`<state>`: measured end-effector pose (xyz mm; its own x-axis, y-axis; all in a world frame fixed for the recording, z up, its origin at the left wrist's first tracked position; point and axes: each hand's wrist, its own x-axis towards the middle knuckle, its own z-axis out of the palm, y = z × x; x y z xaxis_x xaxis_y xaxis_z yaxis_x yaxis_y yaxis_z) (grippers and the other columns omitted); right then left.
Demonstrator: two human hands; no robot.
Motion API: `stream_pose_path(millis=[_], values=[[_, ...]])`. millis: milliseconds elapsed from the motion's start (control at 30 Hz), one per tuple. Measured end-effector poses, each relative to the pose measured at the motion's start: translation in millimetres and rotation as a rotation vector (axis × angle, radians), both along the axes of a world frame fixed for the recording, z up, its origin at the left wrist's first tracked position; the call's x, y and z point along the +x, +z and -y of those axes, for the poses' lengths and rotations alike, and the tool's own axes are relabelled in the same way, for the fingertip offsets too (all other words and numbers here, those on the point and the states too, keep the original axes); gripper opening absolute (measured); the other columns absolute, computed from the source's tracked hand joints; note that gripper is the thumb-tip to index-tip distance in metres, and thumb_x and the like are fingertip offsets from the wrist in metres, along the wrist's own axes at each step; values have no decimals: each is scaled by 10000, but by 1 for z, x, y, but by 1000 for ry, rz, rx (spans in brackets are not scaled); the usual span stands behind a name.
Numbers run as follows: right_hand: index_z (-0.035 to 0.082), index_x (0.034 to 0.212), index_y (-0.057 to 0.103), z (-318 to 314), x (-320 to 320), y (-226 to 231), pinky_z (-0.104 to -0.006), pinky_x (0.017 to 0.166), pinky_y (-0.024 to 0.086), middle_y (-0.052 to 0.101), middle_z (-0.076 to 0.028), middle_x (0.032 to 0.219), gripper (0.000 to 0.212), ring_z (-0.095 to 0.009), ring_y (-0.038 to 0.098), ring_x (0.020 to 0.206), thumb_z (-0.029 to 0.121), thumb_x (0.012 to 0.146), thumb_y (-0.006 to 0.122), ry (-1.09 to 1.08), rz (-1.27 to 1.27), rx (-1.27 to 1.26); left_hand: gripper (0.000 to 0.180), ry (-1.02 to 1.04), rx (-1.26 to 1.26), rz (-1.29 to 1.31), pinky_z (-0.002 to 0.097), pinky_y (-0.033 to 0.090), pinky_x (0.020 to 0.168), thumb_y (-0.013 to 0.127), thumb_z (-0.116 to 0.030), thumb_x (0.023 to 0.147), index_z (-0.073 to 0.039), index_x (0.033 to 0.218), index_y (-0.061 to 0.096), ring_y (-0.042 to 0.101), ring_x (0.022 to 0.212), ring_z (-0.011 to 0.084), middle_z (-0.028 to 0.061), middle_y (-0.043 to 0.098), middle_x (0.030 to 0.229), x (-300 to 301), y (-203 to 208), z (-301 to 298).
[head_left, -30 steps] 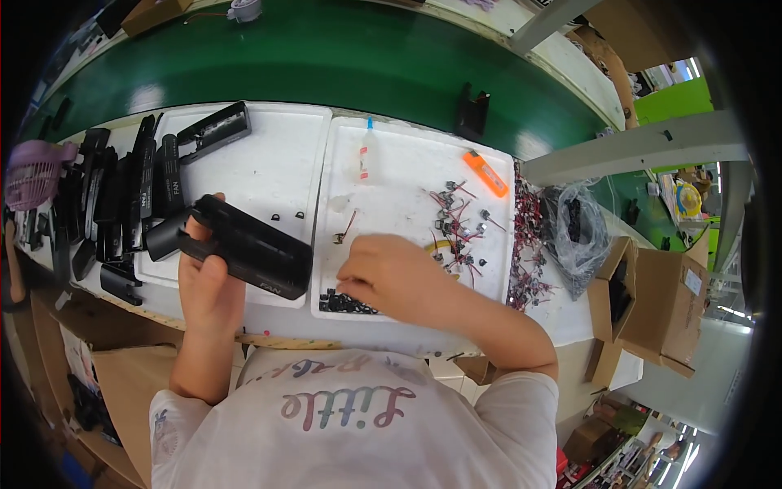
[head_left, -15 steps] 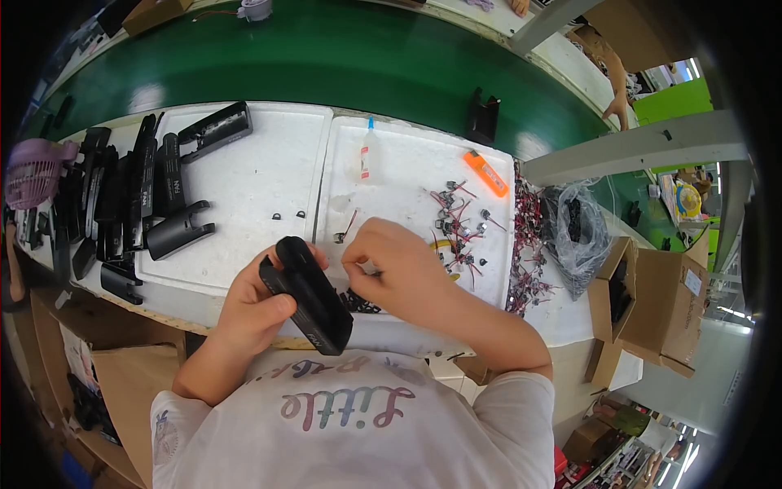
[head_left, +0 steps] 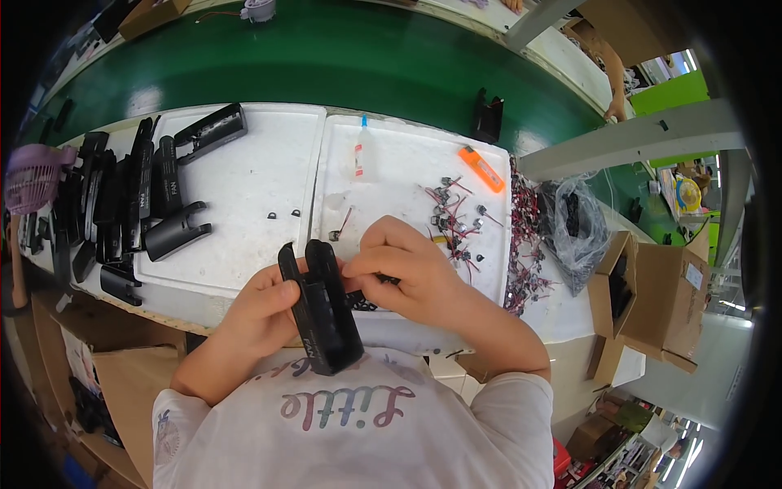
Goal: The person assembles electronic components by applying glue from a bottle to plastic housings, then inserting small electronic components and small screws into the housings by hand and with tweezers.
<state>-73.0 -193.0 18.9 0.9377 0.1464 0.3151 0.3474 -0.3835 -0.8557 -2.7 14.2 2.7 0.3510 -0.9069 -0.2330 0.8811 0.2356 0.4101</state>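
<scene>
Nearest the wearer's shirt (head_left: 350, 420), a black housing (head_left: 332, 330) is hanging over the near edge of the white worktop (head_left: 403, 334), its closed end facing the wearer and its two prongs facing away. The left hand (head_left: 262, 308) is gripping it, thumb on the left wall, fingers reaching behind. It is probably light, stiff and slightly slick; the prongs are likely being the weaker part, so the thicker body is offering the surer hold. The right hand (head_left: 415, 273) is curling its fingers just beside the prongs; whether they are pinching anything cannot be told. Beneath, small black parts (head_left: 359, 303) are crowding the near rim of the right foam tray (head_left: 391, 196). Farther out, wired parts (head_left: 448, 218) are filling its right side, and a bottle (head_left: 358, 161) and an orange tool (head_left: 481, 169) are standing in the way beyond. The left foam tray (head_left: 236, 179) is giving freer room, a raised seam dividing the two.
</scene>
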Motion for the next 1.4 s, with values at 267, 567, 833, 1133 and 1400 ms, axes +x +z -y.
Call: stream_pose_path(millis=[267, 567, 833, 1133, 1400], values=[[82, 891, 613, 14, 1, 18, -307, 596, 435, 537, -46, 824, 199, -229, 522, 693, 22, 702, 604, 130, 53, -345, 539, -79, -53, -185, 435, 385, 974, 555, -270, 853, 76, 1238, 408, 434, 1192, 359, 231, 476, 1233, 4, -4, 0], [84, 832, 602, 16, -4, 29, -311, 590, 418, 542, -23, 769, 112, -229, 516, 674, 95, 721, 615, 160, -110, -449, 494, -160, 25, -141, 431, 423, 941, 557, -188, 841, 88, 1226, 415, 465, 1160, 365, 247, 486, 1216, 10, 6, 0], [58, 794, 590, 4, -1, 19, -306, 530, 398, 556, -35, 685, 156, -198, 530, 594, 29, 670, 681, 3, 285, -392, 498, -55, -16, 139, 369, 400, 968, 601, -75, 797, 39, 1244, 414, 485, 1152, 263, 178, 496, 1233, 1, 8, 2], [66, 771, 604, -25, -6, 13, -287, 487, 352, 568, -43, 678, 213, -185, 521, 541, 14, 605, 726, -284, 338, -221, 657, 167, 190, 719, 308, 406, 918, 673, 77, 697, -18, 1281, 387, 500, 1074, 174, 101, 502, 1162, -19, 18, 11], [61, 748, 598, -25, -6, 15, -289, 483, 346, 569, -46, 665, 181, -179, 514, 541, 17, 626, 724, -286, 297, -189, 635, 211, 292, 1085, 303, 413, 861, 714, 9, 648, 9, 1225, 450, 528, 1006, 215, 125, 523, 1073, -16, 13, 10]])
